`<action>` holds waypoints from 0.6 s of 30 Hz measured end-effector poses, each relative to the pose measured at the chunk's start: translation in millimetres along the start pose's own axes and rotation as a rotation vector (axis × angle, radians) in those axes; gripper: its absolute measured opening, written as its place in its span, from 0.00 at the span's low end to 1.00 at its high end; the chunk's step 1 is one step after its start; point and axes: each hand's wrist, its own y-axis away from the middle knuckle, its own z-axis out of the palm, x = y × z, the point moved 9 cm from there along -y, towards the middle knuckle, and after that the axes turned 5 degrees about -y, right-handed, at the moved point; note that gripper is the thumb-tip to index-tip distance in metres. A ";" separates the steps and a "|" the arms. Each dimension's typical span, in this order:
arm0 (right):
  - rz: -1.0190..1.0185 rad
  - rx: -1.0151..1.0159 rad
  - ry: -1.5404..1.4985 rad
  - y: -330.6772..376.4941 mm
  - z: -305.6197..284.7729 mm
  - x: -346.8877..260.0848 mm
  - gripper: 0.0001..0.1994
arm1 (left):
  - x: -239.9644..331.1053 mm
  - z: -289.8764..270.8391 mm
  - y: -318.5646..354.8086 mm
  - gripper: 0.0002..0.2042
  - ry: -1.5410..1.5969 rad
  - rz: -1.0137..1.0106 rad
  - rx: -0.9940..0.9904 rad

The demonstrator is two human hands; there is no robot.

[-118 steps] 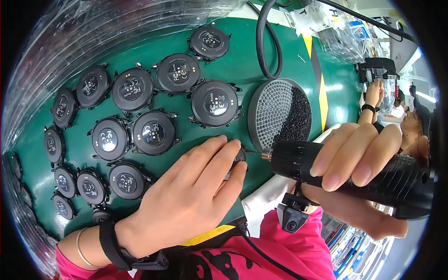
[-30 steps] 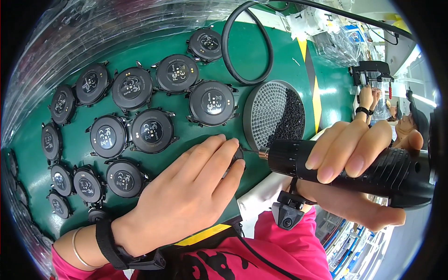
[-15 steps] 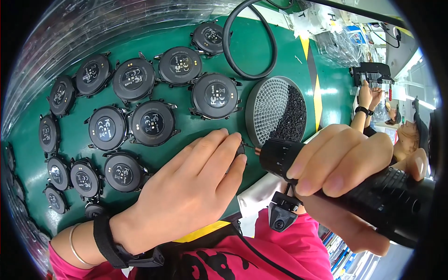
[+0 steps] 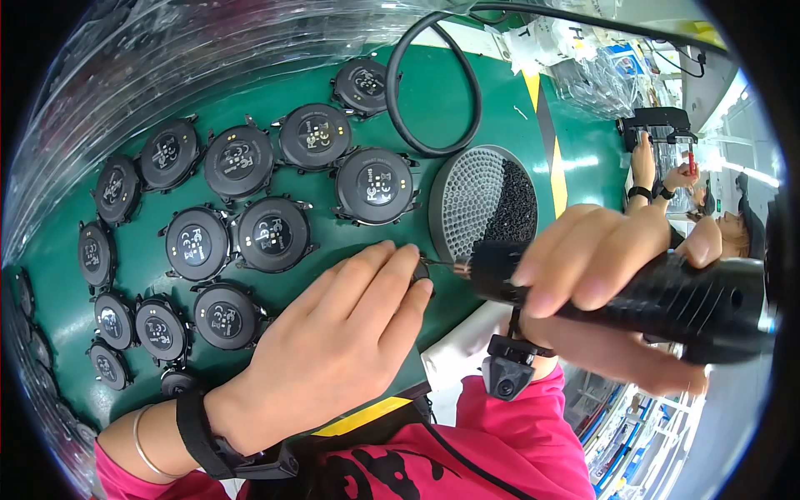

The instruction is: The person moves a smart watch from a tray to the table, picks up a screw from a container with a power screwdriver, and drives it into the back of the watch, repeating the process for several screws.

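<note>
My left hand (image 4: pixel 333 325) lies palm down on the bench with its fingers pressed together over a dark watch case (image 4: pixel 422 272). Only a sliver of that case shows past the fingertips. In my right hand (image 4: pixel 596 267) is a thick black electric screwdriver (image 4: pixel 708 304), held nearly level. Its thin bit (image 4: pixel 447 266) points left and reaches the edge of the held case; the exact contact point is too small to make out. Just beyond the bit stands a round grey dish (image 4: pixel 437 200) with a dimpled floor, its right side heaped with tiny black screws (image 4: pixel 515 208).
Several dark watch cases (image 4: pixel 375 185) lie back up across the green bench (image 4: pixel 333 242). A black cable (image 4: pixel 392 92) loops behind the dish. Clear plastic wrap (image 4: pixel 208 58) borders the far left. Yellow-black tape (image 4: pixel 546 142) runs at right, with a co-worker's hands (image 4: pixel 646 167) beyond.
The screwdriver's rear end has risen with my right hand, so the tool lies more level. My left hand stays over the watch case. The view has shifted slightly; the co-worker's hands have moved apart.
</note>
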 end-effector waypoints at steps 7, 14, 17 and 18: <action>-0.010 0.171 0.071 -0.3 -32.1 -4.6 0.44 | -1.8 -0.6 -0.8 0.28 -0.063 -0.064 -0.045; 0.044 0.138 0.189 1.6 -22.8 -5.0 0.45 | -1.0 0.3 1.0 0.29 -0.066 -0.035 -0.053; 0.062 0.173 0.243 3.3 -23.3 -5.0 0.45 | -0.2 0.3 1.3 0.29 -0.068 -0.034 -0.047; 0.059 0.176 0.249 3.6 -23.2 -4.6 0.45 | -0.3 0.0 1.0 0.29 -0.069 -0.034 -0.050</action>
